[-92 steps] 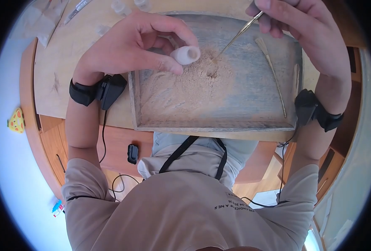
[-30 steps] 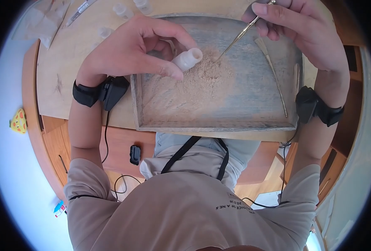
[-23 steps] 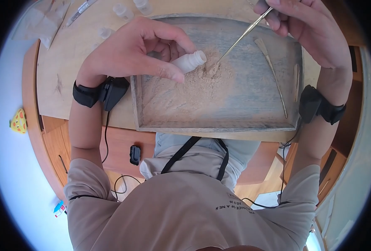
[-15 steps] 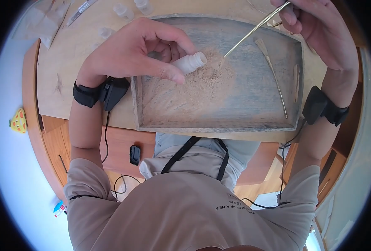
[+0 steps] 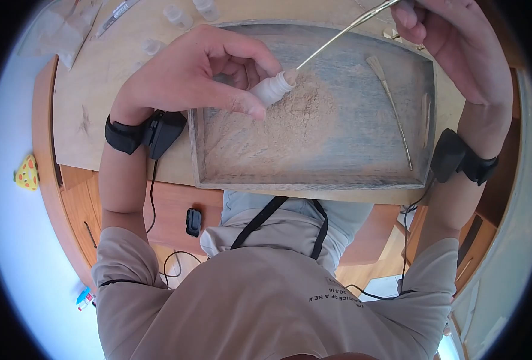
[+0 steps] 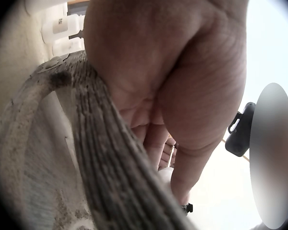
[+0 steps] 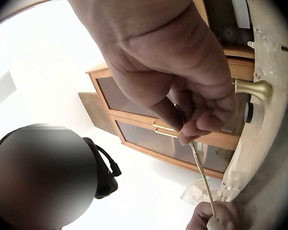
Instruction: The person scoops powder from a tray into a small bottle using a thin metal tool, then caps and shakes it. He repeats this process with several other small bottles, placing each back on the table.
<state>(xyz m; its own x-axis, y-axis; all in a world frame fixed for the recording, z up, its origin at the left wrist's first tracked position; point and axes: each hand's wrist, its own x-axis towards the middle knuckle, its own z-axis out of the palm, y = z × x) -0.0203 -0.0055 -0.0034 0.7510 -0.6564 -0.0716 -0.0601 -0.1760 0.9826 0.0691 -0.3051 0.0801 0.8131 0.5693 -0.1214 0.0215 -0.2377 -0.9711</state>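
Observation:
My left hand (image 5: 185,78) pinches a small white plastic bottle (image 5: 267,93) between thumb and fingers. The bottle is uncapped and tilted, its mouth facing up and right. In my right hand (image 5: 461,54) is a thin brass scoop (image 5: 344,35), held near its upper end. Its tip, with light brown powder on it, is right at the bottle's mouth. Below lies a heap of powder (image 5: 308,111) in a grey wooden tray (image 5: 314,180). In the right wrist view, the scoop (image 7: 200,165) slants down to the bottle. The left wrist view mostly hides the bottle (image 6: 166,177) behind fingers.
A brush (image 5: 389,99) with a thin brass handle lies at the tray's right. Behind the tray's left corner stand small bottles (image 5: 177,17), with a marker pen (image 5: 117,17) and a plastic bag (image 5: 65,33) farther left. A brass object (image 7: 254,88) stands on the table.
My right hand has dipped the scoop into the powder, lifted it and brought its tip left to the bottle's mouth. The bottle has tipped a little toward the right.

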